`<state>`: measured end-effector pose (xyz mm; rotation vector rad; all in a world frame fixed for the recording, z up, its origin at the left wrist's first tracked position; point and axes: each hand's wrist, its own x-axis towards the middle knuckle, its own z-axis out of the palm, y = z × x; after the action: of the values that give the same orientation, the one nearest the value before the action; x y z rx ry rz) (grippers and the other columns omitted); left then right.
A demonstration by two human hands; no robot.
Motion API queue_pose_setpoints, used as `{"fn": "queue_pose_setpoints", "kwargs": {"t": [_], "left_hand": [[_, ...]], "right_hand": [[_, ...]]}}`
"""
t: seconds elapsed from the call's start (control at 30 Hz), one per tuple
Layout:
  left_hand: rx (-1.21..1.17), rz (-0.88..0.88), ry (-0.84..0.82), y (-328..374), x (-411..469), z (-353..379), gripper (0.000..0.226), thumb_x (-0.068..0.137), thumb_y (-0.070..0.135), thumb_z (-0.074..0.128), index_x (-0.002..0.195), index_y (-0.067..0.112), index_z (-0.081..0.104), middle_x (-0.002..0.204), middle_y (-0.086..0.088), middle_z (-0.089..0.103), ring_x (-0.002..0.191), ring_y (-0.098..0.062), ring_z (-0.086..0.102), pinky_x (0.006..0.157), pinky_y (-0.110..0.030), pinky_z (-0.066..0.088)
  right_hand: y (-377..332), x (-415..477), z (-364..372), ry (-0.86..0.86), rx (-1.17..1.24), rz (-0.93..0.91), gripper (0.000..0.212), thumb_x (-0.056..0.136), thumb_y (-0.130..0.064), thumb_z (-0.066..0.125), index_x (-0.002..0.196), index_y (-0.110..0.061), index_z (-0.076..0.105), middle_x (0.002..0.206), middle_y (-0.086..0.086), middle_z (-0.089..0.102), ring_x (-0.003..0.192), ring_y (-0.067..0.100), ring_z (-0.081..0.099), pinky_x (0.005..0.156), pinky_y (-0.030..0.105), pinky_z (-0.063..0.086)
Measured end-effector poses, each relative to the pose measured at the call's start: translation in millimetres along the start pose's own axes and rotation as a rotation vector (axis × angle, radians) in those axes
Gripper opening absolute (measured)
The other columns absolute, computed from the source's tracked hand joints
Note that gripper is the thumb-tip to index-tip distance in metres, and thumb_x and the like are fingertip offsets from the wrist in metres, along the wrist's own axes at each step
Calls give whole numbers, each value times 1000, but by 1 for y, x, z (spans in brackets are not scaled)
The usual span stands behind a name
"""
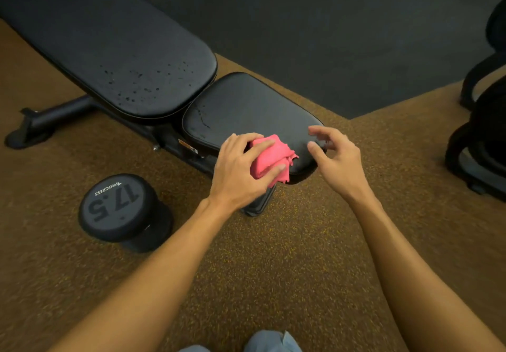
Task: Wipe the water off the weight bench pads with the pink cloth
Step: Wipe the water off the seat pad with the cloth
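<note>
Left hand's [235, 172] fingers [258, 149] clamp the cloth [272, 155] on the seat pad [246, 105]; droplets [142, 80] lie beyond-left of them on the back pad [123, 44]; right hand [338, 160] spread, empty.

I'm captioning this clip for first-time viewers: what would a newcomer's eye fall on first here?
The bright pink cloth, gripped by the left hand at the near end of the black seat pad, stands out most. Next come the water droplets speckling the near end of the long back pad, and the dumbbell marked 17.5 on the brown floor at left.
</note>
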<state>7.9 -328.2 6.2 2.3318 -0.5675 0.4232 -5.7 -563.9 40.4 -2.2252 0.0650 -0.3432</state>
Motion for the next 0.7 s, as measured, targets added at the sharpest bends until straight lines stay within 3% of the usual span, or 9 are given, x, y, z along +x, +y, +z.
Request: {"fn": "queue_pose_setpoints", "kwargs": {"t": [0.2, 0.37, 0.47, 0.57, 0.7], "left_hand": [[101, 33, 40, -3, -18, 10, 65, 98, 58, 67, 151, 22, 56, 142, -5, 53, 132, -25, 51, 126, -53, 25], [256, 102, 60, -2, -19, 11, 60, 106, 43, 59, 154, 7, 50, 155, -12, 50, 150, -30, 40, 127, -53, 23], [271, 79, 45, 17, -10, 23, 57, 108, 36, 51, 155, 4, 46, 159, -11, 48, 150, -27, 40, 126, -49, 25], [303, 55, 92, 18, -8, 35, 59, 110, 45, 48, 156, 8, 46, 157, -9, 50, 147, -26, 43, 124, -47, 29], [334, 138, 186, -13, -25, 46, 67, 103, 46, 66, 156, 8, 47, 160, -11, 48, 151, -31, 40, 125, -53, 30]], "right_hand": [[-5, 42, 16, -39, -93, -1, 33, 101, -27, 68, 133, -23, 71, 133, -9, 69, 130, 12, 54, 106, 20, 35], [-1, 74, 49, -91, -219, -32, 42, 97, -44, 59, 132, -23, 71, 146, -4, 64, 141, 20, 52, 122, 48, 34], [-3, 92, 59, -109, -278, -14, 38, 102, -43, 58, 133, -26, 69, 152, -6, 58, 145, 19, 46, 122, 47, 25], [-6, 103, 63, -123, -264, -3, 31, 105, -40, 54, 129, -25, 66, 146, -6, 58, 139, 19, 50, 119, 48, 28], [-1, 102, 65, -122, -317, -29, 29, 105, -41, 49, 128, -28, 62, 143, -9, 57, 135, 18, 52, 115, 48, 32]]}}
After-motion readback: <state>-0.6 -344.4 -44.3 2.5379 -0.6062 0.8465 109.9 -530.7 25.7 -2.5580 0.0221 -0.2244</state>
